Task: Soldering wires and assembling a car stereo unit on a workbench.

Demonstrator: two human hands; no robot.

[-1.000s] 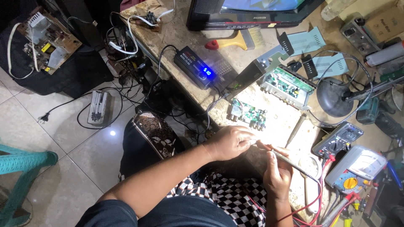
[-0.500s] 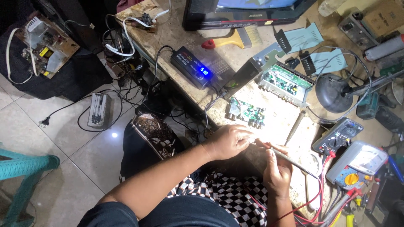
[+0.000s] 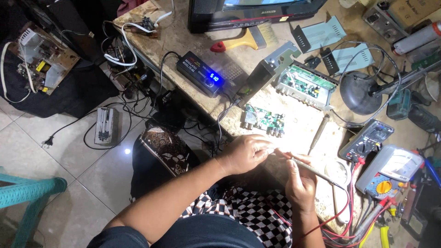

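Workbench [image 3: 193,34] clutter fills the upper right of the head view: a dark monitor [image 3: 248,11] stands at the back edge, and in front of it sits a black power supply [image 3: 202,73] with a lit blue readout. To its right lies an opened metal case [image 3: 307,85] with its green board exposed, the lid propped up beside it. A small green circuit board [image 3: 263,120] rests loose on the bench just in front of that case, near the person's hands. Further right are a black lamp base [image 3: 358,94], a dark multimeter [image 3: 367,140] and a grey analogue meter [image 3: 390,172], both trailing red leads toward the bench's near edge.

Both hands meet just in front of the small board, under strong lamp glare. The left hand [image 3: 245,154] is curled, fingertips pinched on something tiny and pale that the glare washes out; I cannot tell what it is. The right hand [image 3: 301,181] is closed around a slim soldering iron [image 3: 317,172], held like a pen, its tip pointing at the left fingertips.

Judging by the layout, the work looks to be midway: the case is already open, a board is out and the supply is on, while the case remains unclosed and the loose board is not refitted. Whether any joint is finished cannot be seen.
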